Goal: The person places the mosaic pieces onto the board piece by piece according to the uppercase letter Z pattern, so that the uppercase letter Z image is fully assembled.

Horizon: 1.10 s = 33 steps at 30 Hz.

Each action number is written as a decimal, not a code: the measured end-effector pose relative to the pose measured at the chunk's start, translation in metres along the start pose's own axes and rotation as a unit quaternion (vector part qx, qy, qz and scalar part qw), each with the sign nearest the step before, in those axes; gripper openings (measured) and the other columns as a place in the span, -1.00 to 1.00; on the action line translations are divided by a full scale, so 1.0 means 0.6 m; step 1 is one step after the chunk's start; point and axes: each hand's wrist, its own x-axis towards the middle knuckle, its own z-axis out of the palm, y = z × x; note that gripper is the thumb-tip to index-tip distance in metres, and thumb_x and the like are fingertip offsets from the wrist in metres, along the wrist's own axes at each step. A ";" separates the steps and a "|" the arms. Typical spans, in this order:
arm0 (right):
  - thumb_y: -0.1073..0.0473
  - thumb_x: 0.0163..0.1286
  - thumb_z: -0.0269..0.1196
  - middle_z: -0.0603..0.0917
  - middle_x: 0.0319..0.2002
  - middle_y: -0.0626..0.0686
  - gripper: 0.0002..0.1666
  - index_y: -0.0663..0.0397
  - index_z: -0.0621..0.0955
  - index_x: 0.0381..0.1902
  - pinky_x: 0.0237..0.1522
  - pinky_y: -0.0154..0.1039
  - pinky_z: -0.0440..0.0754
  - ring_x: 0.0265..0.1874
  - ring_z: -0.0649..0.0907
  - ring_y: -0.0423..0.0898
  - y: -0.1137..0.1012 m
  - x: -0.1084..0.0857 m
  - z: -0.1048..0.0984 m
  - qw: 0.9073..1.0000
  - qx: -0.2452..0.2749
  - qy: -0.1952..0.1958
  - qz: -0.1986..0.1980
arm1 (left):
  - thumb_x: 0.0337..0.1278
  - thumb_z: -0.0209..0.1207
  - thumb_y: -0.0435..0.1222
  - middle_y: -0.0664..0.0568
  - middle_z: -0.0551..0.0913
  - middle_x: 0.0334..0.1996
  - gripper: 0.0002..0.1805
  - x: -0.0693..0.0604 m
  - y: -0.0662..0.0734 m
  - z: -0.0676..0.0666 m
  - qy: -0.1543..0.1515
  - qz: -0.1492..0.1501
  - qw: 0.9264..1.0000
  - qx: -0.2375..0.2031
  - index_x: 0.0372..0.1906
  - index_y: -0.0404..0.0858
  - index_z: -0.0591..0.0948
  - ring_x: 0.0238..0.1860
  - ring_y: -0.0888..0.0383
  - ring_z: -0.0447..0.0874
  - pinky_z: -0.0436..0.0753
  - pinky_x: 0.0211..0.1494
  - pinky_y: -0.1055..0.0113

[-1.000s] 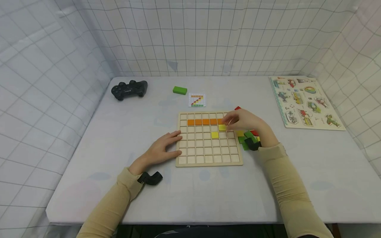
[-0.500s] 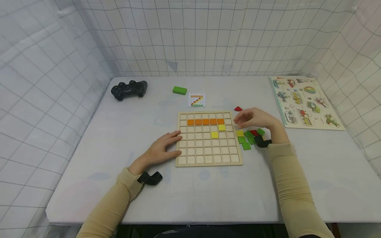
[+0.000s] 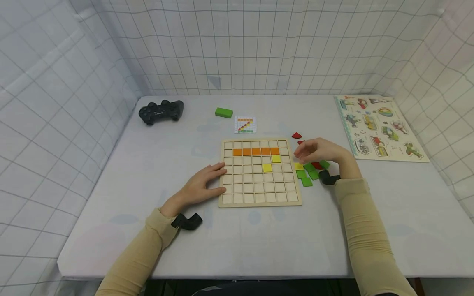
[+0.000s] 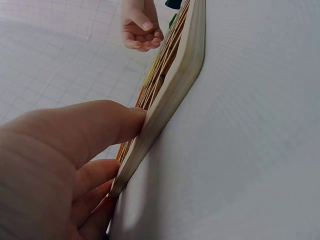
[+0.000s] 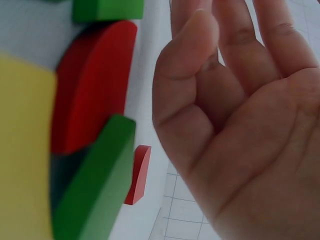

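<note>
A wooden grid board [image 3: 249, 179] lies flat on the table, with a row of orange tiles [image 3: 256, 152] and two yellow tiles [image 3: 276, 158] in its cells. My left hand [image 3: 200, 185] rests on the board's left edge, fingers and thumb extended; the left wrist view shows the thumb [image 4: 127, 122] on the rim. Just right of the board, my right hand [image 3: 319, 150] hovers above loose pieces, fingers loosely bent and nothing visible in them. Under and near it lie green pieces [image 3: 307, 181], a yellow tile [image 3: 298, 166] and red curved-edge pieces [image 5: 97, 87].
Behind the board lie a small pattern card [image 3: 245, 124] and a green block [image 3: 224, 112]. A black game controller [image 3: 161, 111] sits back left, a picture puzzle board [image 3: 383, 127] back right. Gridded white sheets [image 3: 237, 49] wall the table's back and sides.
My right hand has moved right, off the board's upper right cells to beside it, then dipped slightly. A second red piece shows next to its fingers. The left hand has stayed put.
</note>
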 end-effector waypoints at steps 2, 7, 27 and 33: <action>0.14 0.15 0.39 0.63 -0.06 0.10 -0.61 0.17 0.62 -0.07 -0.04 -0.24 0.59 -0.11 0.59 -0.04 0.001 -0.001 0.000 1.000 0.004 -0.002 0.004 | 0.12 0.24 -0.07 -0.02 0.18 0.41 -0.31 0.000 0.000 0.000 -0.001 -0.002 1.000 -0.002 0.31 -0.31 0.38 0.42 -0.01 0.04 0.01 0.48 0.15; 0.14 0.14 0.41 0.62 -0.06 0.12 -0.59 0.19 0.62 -0.07 -0.05 -0.28 0.60 -0.09 0.58 -0.02 0.004 -0.001 0.001 1.000 0.016 -0.006 0.015 | 0.12 0.25 -0.08 -0.01 0.18 0.41 -0.31 0.000 0.000 0.000 -0.002 -0.006 1.000 -0.003 0.31 -0.30 0.39 0.42 0.00 0.04 0.01 0.48 0.16; 0.24 0.10 0.42 0.64 -0.13 0.17 -0.56 0.30 0.60 -0.06 -0.11 -0.35 0.61 -0.17 0.59 -0.05 0.010 0.001 0.005 0.999 0.029 -0.021 0.017 | 0.12 0.25 -0.09 -0.03 0.18 0.41 -0.31 0.000 0.000 0.000 -0.002 -0.003 1.000 -0.002 0.31 -0.31 0.38 0.42 -0.01 0.04 0.00 0.48 0.16; 0.30 0.08 0.41 0.62 -0.12 0.18 -0.58 0.31 0.60 -0.08 -0.15 -0.34 0.59 -0.21 0.55 -0.04 0.014 0.006 0.007 0.999 0.034 -0.030 0.013 | 0.12 0.25 -0.09 -0.03 0.17 0.41 -0.31 0.000 0.001 -0.001 -0.002 -0.003 1.000 -0.004 0.31 -0.30 0.38 0.42 -0.01 0.04 0.01 0.48 0.16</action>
